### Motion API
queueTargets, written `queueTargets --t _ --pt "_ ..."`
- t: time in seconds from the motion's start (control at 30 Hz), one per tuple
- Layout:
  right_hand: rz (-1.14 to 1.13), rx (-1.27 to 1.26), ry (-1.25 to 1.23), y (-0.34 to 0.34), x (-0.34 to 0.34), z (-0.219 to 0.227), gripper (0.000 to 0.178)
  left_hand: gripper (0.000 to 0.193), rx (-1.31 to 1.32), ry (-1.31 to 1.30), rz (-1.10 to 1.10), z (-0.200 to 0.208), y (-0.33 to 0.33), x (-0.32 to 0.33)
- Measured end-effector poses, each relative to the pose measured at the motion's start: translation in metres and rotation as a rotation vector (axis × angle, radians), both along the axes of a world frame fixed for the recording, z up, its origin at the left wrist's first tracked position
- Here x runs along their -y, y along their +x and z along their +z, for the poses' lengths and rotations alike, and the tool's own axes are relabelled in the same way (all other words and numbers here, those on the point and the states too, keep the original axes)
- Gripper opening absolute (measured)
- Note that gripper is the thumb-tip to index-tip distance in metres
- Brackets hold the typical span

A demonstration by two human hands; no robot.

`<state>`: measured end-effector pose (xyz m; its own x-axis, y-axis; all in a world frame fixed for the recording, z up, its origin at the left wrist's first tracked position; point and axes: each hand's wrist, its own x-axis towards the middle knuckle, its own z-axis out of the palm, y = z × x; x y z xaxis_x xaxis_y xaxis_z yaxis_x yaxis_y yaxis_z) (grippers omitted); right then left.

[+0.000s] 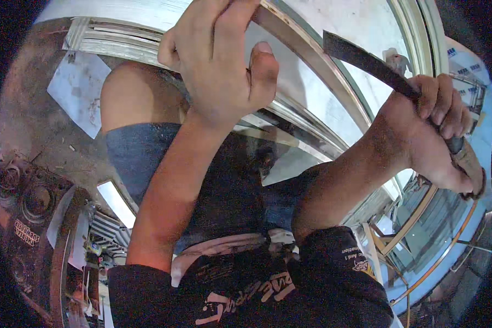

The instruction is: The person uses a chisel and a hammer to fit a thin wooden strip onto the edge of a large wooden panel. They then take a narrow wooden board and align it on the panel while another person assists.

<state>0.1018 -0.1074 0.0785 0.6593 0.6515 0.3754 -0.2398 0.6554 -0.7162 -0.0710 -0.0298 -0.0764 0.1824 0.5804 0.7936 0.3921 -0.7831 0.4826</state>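
Observation:
My right hand (421, 126) is closed round a long, dark, flat-bladed tool (369, 57). Its blade points up and left to a slanted end, and a tan handle (470, 167) shows at the heel of the hand. Whether it is a knife or a chisel I cannot tell. Below the blade runs a pale framed panel (333, 82) with long strips along it. My left hand (218, 76) reaches over the panel's left part, thumb and little finger spread away from the rest. Its other fingertips lie beyond the upper edge, beside a brownish strip (290, 27).
Several long pale slats (120, 41) lie beyond my bare knee (139, 95). A light sheet (81, 87) is on the dirty floor at the left, above a dark machine-like object (35, 199). Wooden framing (402, 232) and a curved orange rod (443, 262) stand at the lower right.

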Motion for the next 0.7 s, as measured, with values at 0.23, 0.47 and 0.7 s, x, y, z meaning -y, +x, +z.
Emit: queueTargets --t 0.23,0.47,0.7 --pt "0.080 0.000 0.000 0.001 0.001 -0.002 0.060 0.045 -0.079 -0.068 0.051 0.005 -0.001 0.007" --pt "0.095 -0.006 -0.079 0.004 -0.004 0.001 0.041 0.047 -0.029 -0.116 0.061 -0.001 0.003 0.011" --pt "0.079 0.123 -0.193 -0.051 -0.024 0.013 0.042 0.043 -0.037 -0.149 0.035 0.014 0.002 0.009"
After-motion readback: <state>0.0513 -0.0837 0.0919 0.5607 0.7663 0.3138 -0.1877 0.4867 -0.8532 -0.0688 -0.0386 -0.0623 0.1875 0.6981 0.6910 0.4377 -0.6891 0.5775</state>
